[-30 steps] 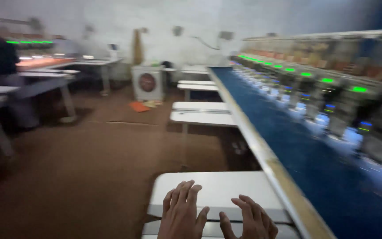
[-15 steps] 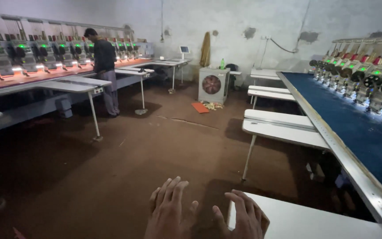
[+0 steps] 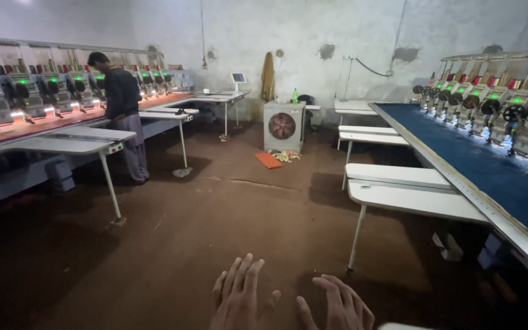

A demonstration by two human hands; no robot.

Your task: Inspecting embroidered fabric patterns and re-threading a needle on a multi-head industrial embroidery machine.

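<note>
left hand (image 3: 238, 295) fingers wide, empty | right hand (image 3: 337, 305) fingers wide, empty | white counter (image 3: 420, 198) (under them earlier) now ahead-right; hands over floor (image 3: 215, 220)

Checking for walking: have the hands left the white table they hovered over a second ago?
Yes. The hands are now over brown floor, left of the nearest white table.

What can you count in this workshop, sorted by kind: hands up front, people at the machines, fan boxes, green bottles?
Hands: 2, left hand and right hand, both empty
People: 1, person at left machines
Fan boxes: 1, fan box
Green bottles: 1, bottle
Total: 5
</note>
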